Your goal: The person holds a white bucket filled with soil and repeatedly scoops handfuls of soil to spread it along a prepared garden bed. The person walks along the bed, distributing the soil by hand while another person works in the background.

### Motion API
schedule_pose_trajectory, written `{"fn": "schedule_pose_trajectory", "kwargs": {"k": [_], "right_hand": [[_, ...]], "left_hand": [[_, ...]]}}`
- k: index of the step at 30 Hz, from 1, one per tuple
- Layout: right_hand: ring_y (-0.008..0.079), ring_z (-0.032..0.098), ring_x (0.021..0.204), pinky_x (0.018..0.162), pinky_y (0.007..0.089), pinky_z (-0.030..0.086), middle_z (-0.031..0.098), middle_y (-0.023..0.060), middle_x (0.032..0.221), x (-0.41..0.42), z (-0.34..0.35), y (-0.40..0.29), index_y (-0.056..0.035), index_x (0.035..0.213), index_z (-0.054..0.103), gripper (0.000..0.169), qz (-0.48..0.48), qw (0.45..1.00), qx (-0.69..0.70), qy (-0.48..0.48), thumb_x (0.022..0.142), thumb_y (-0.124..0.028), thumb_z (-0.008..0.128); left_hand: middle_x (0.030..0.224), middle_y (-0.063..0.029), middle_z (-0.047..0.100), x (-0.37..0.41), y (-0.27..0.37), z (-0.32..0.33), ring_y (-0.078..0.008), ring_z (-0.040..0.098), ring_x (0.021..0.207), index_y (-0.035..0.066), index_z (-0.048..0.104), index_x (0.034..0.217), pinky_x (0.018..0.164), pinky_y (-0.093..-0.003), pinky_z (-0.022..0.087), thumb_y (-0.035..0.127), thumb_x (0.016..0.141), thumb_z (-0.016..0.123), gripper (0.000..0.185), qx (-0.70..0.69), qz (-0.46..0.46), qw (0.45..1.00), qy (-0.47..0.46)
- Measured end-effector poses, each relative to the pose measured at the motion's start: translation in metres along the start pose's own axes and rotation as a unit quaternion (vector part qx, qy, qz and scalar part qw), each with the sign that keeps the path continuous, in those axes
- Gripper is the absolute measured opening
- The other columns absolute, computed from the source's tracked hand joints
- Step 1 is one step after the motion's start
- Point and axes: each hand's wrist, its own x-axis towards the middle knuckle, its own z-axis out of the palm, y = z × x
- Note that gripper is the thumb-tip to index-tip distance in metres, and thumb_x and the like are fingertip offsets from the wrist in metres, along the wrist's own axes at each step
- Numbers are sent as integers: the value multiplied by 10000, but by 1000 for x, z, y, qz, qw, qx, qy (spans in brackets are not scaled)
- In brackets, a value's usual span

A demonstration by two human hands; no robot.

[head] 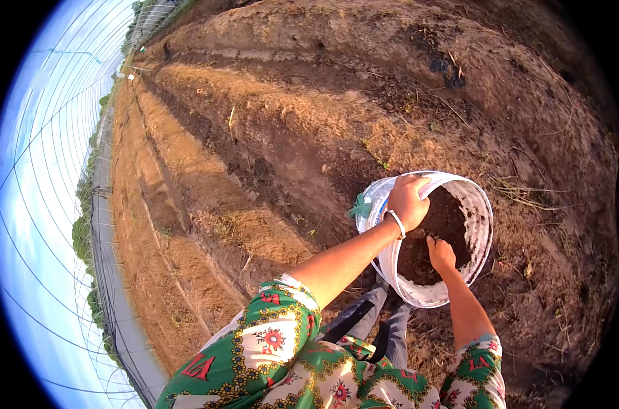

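Observation:
A white plastic bucket (480, 204) is in front of my legs, tilted so that its mouth faces me. Dark, crumbly soil (445, 207) lies inside, and more of it sticks to the inner wall. My left hand (409, 200), with a white band at the wrist, grips the bucket's rim on the left side. Inside the mouth, my right hand (442, 254) is at the soil with its fingers bent downward. Its fingertips are partly hidden, so whether they hold any soil is unclear. A green knotted tie (361, 206) hangs on the bucket's outer left side.
Raised soil beds (284, 112) and furrows stretch away to the upper left. Dry stalks (526, 194) lie right of the bucket. My trousered legs (360, 312) stand close below it. Curved greenhouse hoops (48, 153) and a grey side sheet (110, 245) run along the left.

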Motion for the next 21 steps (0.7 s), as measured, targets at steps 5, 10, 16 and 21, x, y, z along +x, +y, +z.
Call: {"fn": "schedule_pose_trajectory", "kwargs": {"k": [5,10,16,21], "right_hand": [[359,568,868,726,443,461,534,224,1098,41,-51,-13,-108,1262,420,453,-133,985,-51,92,826,-189,511],[441,284,1236,970,489,357,225,186,1405,40,-30,-38,-173,1362,298,865,-54,987,-140,-66,665,-545,649],[363,336,1244,983,386,355,319,273,1337,22,27,-16,-33,1288,410,899,-25,994,-51,-97,589,-531,678],[316,489,1086,898,404,398,436,241,1240,19,39,6,48,1117,520,802,37,940,204,-270,577,-513,710]], "left_hand": [[901,-107,589,-13,-19,-12,-296,519,888,61,630,970,780,-370,438,38,635,577,341,-4,-32,999,-8],[917,-97,593,-20,-25,-13,-290,513,919,70,631,983,805,-367,437,40,638,571,351,-7,-49,999,-12],[914,-111,591,2,-7,-7,-296,522,917,70,629,966,810,-374,435,48,634,585,336,4,-2,1000,-9],[871,-141,604,0,-18,11,-329,547,859,44,636,930,773,-398,432,27,633,572,304,-28,17,999,-1]]}}
